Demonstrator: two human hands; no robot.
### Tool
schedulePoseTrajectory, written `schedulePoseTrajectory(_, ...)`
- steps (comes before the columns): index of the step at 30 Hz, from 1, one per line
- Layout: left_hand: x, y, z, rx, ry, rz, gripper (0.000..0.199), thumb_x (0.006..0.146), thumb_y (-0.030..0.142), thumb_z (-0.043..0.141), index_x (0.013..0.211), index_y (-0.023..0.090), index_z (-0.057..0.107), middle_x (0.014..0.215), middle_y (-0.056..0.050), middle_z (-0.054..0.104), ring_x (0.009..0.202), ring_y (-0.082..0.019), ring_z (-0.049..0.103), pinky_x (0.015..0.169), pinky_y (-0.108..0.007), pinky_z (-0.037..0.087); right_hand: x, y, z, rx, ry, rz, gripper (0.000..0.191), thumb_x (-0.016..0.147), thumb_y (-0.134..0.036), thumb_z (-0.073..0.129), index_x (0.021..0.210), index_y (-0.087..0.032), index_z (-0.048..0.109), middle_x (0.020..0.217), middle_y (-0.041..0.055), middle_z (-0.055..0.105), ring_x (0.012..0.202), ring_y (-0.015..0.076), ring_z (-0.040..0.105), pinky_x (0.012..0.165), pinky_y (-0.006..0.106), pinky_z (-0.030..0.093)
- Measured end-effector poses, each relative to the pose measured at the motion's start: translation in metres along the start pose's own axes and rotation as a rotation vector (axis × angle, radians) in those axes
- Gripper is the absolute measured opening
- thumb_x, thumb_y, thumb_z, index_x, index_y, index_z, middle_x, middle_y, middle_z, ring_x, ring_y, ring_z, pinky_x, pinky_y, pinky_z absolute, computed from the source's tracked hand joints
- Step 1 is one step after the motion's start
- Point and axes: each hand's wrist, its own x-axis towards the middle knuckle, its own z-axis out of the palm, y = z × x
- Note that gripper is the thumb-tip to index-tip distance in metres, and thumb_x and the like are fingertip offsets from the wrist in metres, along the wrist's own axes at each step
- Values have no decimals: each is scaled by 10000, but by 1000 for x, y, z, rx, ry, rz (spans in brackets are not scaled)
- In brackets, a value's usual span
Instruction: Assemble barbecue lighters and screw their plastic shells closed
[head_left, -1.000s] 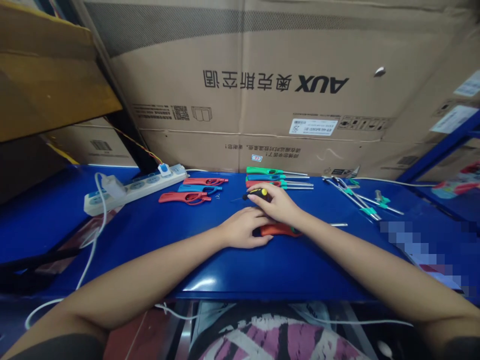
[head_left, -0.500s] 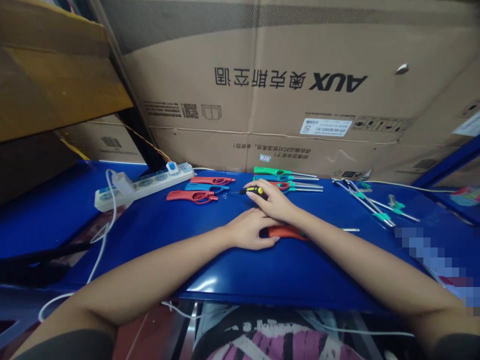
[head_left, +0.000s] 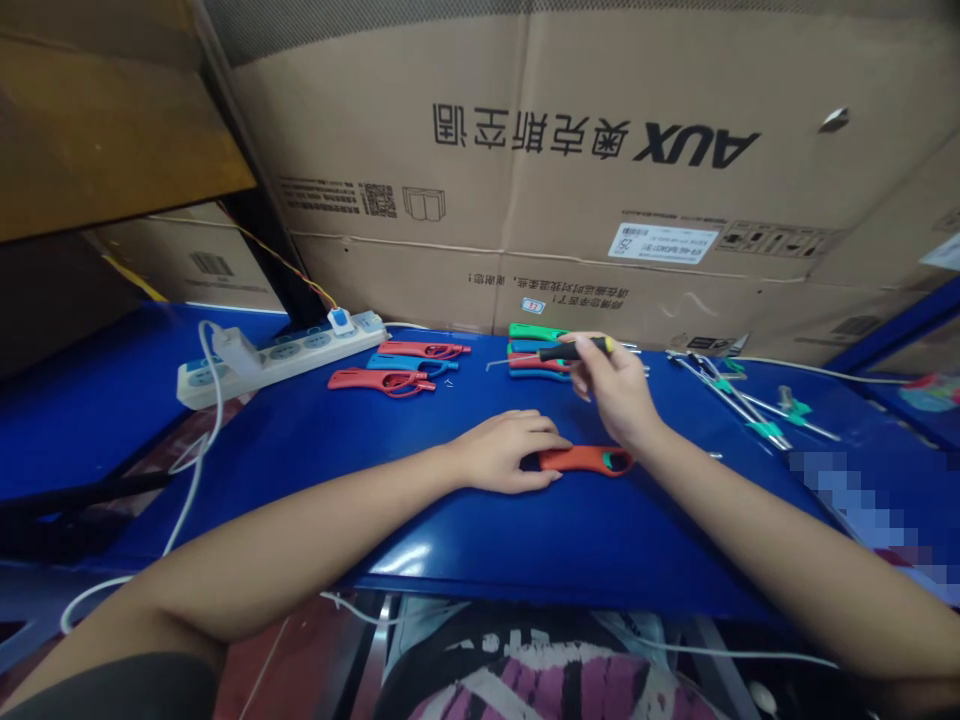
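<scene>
The left hand lies low on the glossy blue tabletop, thumb and fingers closed around the rear end of an orange plastic lighter body, probably to steady it; the lighter lies flat in front of the person, its far end partly covered by the right forearm. The right hand is clamped on the handle of a black-and-yellow screwdriver, holding it raised, apart from the lighter, with its thin metal shaft pointing left; whether something small clings to the tip is too small to tell. Red and blue plastic lighter bodies lie side by side at the left, perhaps lined up for easy reach, with tiny metal bits just beside them. More coloured lighters lie beyond the right hand, partly hidden by it, and loose silvery metal tubes with green pieces lie at the right. A white power strip sits at the rear left, and a large brown cardboard box with upside-down print walls off the back.
</scene>
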Motion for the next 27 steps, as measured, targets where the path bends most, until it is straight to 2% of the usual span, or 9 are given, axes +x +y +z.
schedulePoseTrajectory(2, 0, -1, 0, -17, -5, 12, 382, 958, 400, 618, 1270, 182, 654, 1166, -119, 700, 1075, -252, 647, 970, -389, 487, -4, -4, -14, 137, 68, 83, 385, 823, -591, 696, 899, -215, 668, 570, -59, 437, 438, 89, 365, 389, 225, 272)
schedulePoseTrajectory(5, 0, -3, 1, -29, -9, -6, 420, 944, 434, 657, 1280, 182, 651, 1201, -117, 691, 1104, -251, 639, 973, -374, 480, -9, -7, -36, 237, 113, 174, 397, 812, -614, 678, 813, -221, 624, 603, -52, 424, 436, 87, 359, 369, 226, 264)
schedulePoseTrajectory(10, 2, 0, 4, -50, 31, -95, 450, 888, 464, 724, 1247, 200, 671, 1173, -86, 714, 1058, -243, 645, 949, -372, 484, -14, -2, -59, 358, 128, 309, 345, 785, -549, 706, 841, -230, 586, 722, -32, 551, 460, 79, 389, 361, 211, 291)
schedulePoseTrajectory(16, 4, 5, 6, -150, 150, -208, 537, 793, 496, 808, 1223, 197, 688, 1073, -74, 747, 978, -234, 655, 901, -373, 520, -17, 6, -63, 396, 71, 361, 370, 804, -570, 683, 826, -228, 542, 837, 3, 676, 476, 81, 464, 349, 200, 319)
schedulePoseTrajectory(20, 4, 7, 5, -228, 263, -292, 463, 819, 438, 801, 1207, 210, 693, 999, -53, 753, 912, -201, 664, 772, -316, 542, -22, 10, -61, 436, 109, 412, 370, 767, -520, 760, 792, -213, 556, 736, -21, 655, 435, 62, 448, 331, 183, 320)
schedulePoseTrajectory(24, 3, 9, 3, -263, 316, -267, 440, 795, 398, 821, 1177, 212, 707, 972, -44, 753, 883, -189, 664, 812, -323, 528, -26, 12, -60, 399, 139, 368, 355, 731, -431, 819, 787, -194, 562, 741, -19, 651, 436, 53, 465, 330, 173, 348)
schedulePoseTrajectory(27, 4, 6, 3, -397, 376, -330, 354, 886, 387, 716, 1170, 177, 707, 998, -70, 753, 904, -192, 672, 819, -317, 512, -30, 11, -58, 390, 64, 332, 333, 758, -445, 791, 811, -183, 593, 783, -8, 658, 468, 65, 512, 360, 188, 427)
